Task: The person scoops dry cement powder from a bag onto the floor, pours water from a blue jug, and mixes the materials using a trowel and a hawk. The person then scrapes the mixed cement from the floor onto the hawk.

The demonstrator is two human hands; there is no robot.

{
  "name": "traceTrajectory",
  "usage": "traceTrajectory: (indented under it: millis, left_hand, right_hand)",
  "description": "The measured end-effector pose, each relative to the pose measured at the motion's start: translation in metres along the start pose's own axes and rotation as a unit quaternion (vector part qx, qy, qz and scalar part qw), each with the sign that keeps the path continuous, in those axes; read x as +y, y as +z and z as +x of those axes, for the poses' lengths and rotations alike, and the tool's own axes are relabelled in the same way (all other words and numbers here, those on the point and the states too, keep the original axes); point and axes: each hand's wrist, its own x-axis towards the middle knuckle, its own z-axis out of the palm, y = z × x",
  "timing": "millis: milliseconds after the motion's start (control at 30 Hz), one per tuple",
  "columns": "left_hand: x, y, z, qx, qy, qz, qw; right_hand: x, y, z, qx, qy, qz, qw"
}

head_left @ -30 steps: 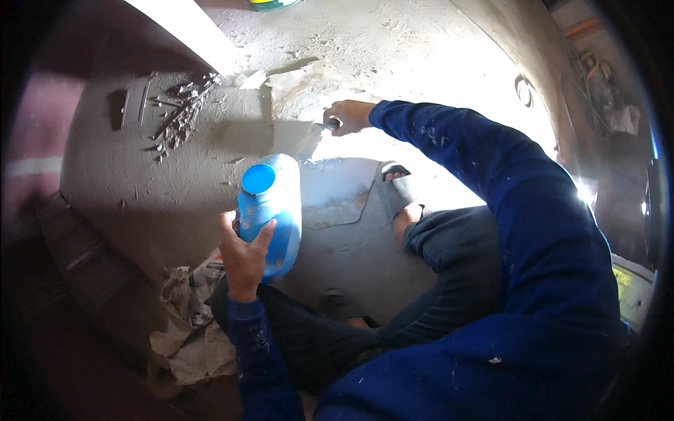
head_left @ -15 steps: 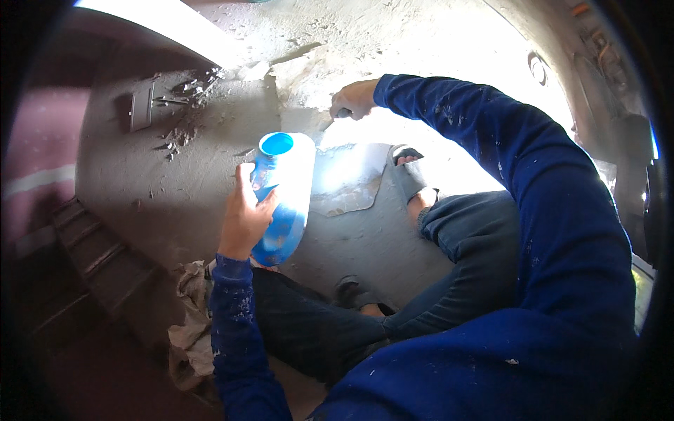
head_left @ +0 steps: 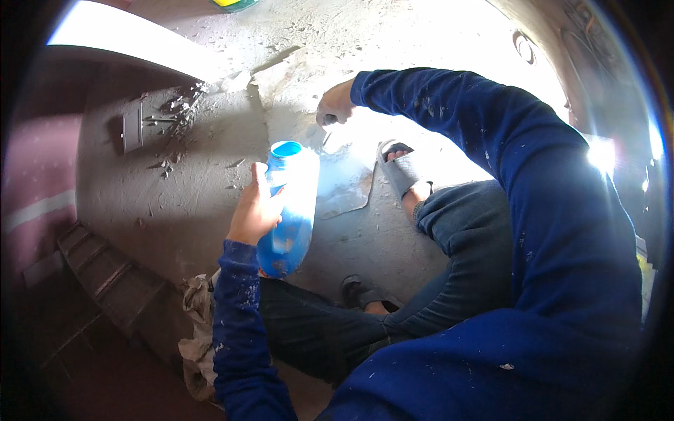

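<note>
My left hand (head_left: 254, 210) grips the side of a blue plastic jug (head_left: 295, 224) with a round open mouth, held above my folded left leg. Out in front, my right hand (head_left: 335, 104) is closed on a small tool (head_left: 327, 135), only partly visible against the bright floor (head_left: 200, 175). That hand is low over a rough, pale patch of floor. Beside the jug lies a flat, smoother pale patch (head_left: 344, 193), with my sandalled right foot (head_left: 401, 168) at its right.
A white beam or board (head_left: 130, 38) crosses the upper left, with rubble (head_left: 179, 116) and a small rectangular plate (head_left: 132, 128) below it. A pink wall (head_left: 38, 161), a dark step-like slatted piece (head_left: 105, 270), crumpled brown paper (head_left: 196, 323) and a green-yellow container (head_left: 228, 3) surround me.
My left hand and the jug have shifted up and right in the picture, the jug's mouth now showing more obliquely. My right hand sits slightly higher and further left; the view has shifted a little.
</note>
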Motion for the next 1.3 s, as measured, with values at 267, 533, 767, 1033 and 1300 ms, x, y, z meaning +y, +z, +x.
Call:
traceTrajectory:
  millis: [267,533,767,1033,1300]
  left_hand:
    - [-0.002,0.008,0.015,-0.043,-0.012,-0.001,0.999]
    - [0.001,0.018,0.03,-0.082,-0.033,0.047,0.995]
    - [-0.008,0.027,0.049,-0.085,-0.052,0.056,0.993]
    - [-0.004,0.027,0.063,-0.093,-0.051,0.071,0.992]
    - [0.001,0.025,0.071,-0.11,-0.041,0.117,0.986]
  right_hand:
    - [-0.006,0.001,0.01,0.177,0.099,0.134,0.97]
    - [0.007,0.017,0.008,0.21,0.145,0.166,0.953]
    - [0.016,0.006,0.002,0.198,0.146,0.144,0.959]
    - [0.006,0.016,0.008,0.14,0.102,0.169,0.97]
    - [0.003,0.025,0.011,0.136,0.087,0.167,0.973]
